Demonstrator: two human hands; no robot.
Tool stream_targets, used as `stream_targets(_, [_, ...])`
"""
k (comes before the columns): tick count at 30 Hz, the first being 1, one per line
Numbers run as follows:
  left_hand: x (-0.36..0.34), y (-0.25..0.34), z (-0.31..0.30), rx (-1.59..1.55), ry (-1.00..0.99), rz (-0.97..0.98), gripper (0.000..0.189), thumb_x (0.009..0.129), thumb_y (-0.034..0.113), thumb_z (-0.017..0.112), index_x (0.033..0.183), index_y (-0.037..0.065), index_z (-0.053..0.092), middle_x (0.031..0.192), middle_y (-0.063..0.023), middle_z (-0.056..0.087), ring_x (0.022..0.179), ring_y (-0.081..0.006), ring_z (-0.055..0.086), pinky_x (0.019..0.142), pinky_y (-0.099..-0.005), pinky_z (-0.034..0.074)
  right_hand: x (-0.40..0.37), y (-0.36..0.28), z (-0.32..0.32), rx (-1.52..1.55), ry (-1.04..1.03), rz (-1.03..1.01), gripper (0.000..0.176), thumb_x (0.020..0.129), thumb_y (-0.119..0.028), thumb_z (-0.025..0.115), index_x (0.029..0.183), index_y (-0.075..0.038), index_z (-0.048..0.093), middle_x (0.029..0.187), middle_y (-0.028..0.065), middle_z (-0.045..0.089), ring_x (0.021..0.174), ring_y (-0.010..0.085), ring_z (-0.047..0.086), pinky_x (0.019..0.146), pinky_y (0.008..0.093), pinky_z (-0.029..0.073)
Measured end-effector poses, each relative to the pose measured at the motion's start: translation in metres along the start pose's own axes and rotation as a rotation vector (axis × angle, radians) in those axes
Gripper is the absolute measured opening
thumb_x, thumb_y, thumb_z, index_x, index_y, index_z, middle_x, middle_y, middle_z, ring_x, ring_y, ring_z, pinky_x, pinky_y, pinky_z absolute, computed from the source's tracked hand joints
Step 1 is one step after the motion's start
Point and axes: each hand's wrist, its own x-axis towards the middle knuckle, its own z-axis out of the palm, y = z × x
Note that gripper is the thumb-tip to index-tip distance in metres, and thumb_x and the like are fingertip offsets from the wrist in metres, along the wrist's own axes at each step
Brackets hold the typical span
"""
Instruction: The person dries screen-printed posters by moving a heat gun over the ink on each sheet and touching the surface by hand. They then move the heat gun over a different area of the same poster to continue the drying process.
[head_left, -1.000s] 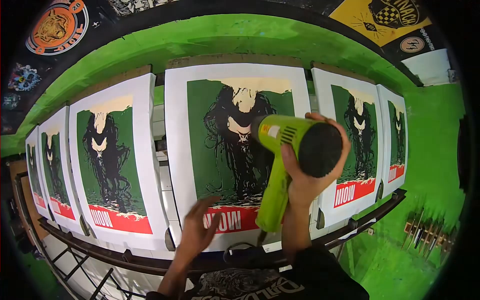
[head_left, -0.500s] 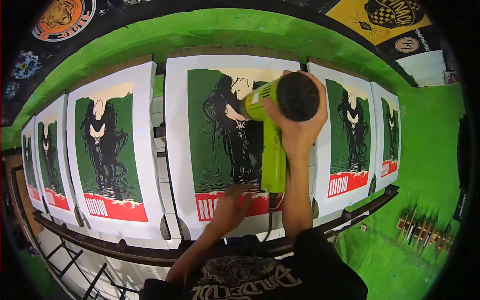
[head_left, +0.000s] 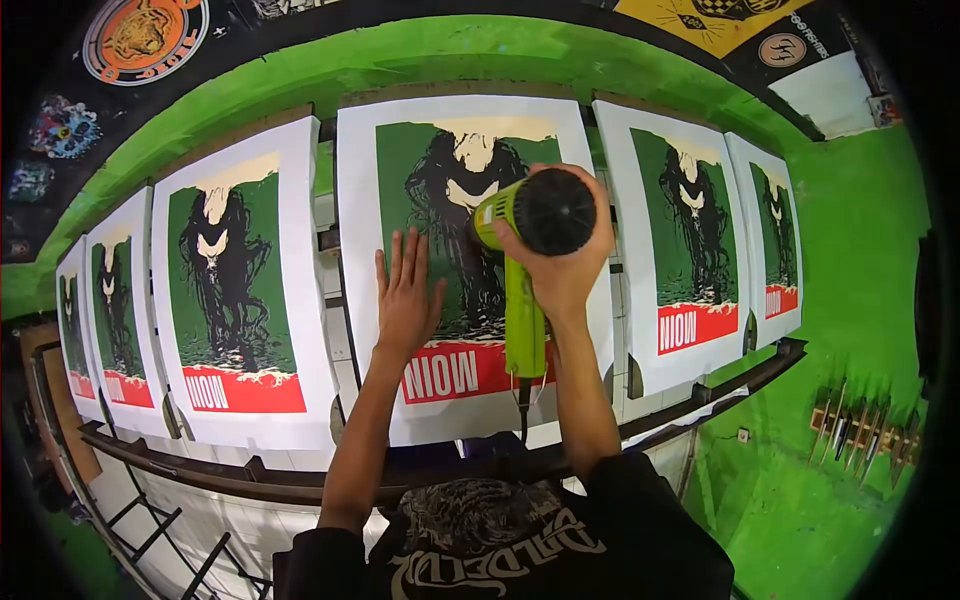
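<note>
My right hand [head_left: 577, 262] grips a lime-green heat gun [head_left: 526, 335] with a round black back end facing me. The gun's nozzle overlaps the middle of the central printed sheet [head_left: 398, 165], just below the pale shape in its picture. This sheet is white with a green, black and cream image and a red band lettered "MOIN". At the picture's left edge my left hand [head_left: 408, 305] is open, fingers stretched out over the print and pointing up the sheet. A cord hangs from the bottom of the gun.
More sheets with the same print lie on sloped boards, one nearest on the left [head_left: 225, 330] and one on the right [head_left: 690, 260]. A dark metal rail [head_left: 290, 480] runs along the near edge. Tools hang in a rack [head_left: 865, 430] on the green wall at right.
My left hand has moved up from the red band to the picture's left edge. The heat gun has shifted left and lower over the sheet, still in my right hand.
</note>
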Motion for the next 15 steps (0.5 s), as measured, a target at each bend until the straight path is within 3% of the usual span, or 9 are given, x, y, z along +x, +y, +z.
stream_targets(6, [0.000, -0.001, 0.008, 0.057, 0.016, 0.034, 0.070, 0.103, 0.033, 0.056, 0.160, 0.002, 0.031, 0.172, -0.0154, 0.020, 0.160, -0.0333, 0.011, 0.128, -0.0574, 0.008, -0.001, -0.001, 0.007, 0.123, -0.045, 0.095, 0.070, 0.065, -0.001, 0.093, 0.126, -0.001, 0.059, 0.114, 0.0089, 0.068, 0.104, 0.0175, 0.068, 0.095, 0.0333, 0.056])
stream_targets(10, [0.004, -0.003, 0.007, 0.074, 0.036, 0.067, 0.067, 0.105, 0.037, 0.050, 0.160, 0.002, 0.033, 0.172, -0.0155, 0.020, 0.161, -0.0331, 0.010, 0.128, -0.0583, 0.007, -0.001, 0.003, 0.008, -0.013, -0.096, -0.037, 0.070, 0.065, -0.002, 0.094, 0.126, -0.001, 0.059, 0.114, 0.0085, 0.068, 0.102, 0.0168, 0.068, 0.094, 0.0332, 0.055])
stream_targets(13, [0.005, -0.004, 0.007, 0.072, 0.022, 0.074, 0.066, 0.105, 0.038, 0.049, 0.159, 0.002, 0.035, 0.171, -0.0154, 0.021, 0.161, -0.0333, 0.010, 0.128, -0.0584, 0.007, -0.001, 0.002, 0.007, 0.045, -0.057, 0.073, 0.070, 0.065, -0.003, 0.094, 0.125, -0.001, 0.060, 0.113, 0.0082, 0.069, 0.101, 0.0170, 0.068, 0.094, 0.0334, 0.055])
stream_targets(15, [0.004, -0.004, 0.007, 0.060, 0.051, 0.065, 0.065, 0.105, 0.037, 0.049, 0.158, 0.001, 0.036, 0.171, -0.0165, 0.022, 0.160, -0.0343, 0.010, 0.128, -0.0583, 0.007, -0.001, 0.002, 0.011, -0.060, -0.047, -0.043, 0.069, 0.064, -0.005, 0.095, 0.124, -0.002, 0.061, 0.110, 0.0081, 0.070, 0.100, 0.0171, 0.068, 0.094, 0.0334, 0.055])
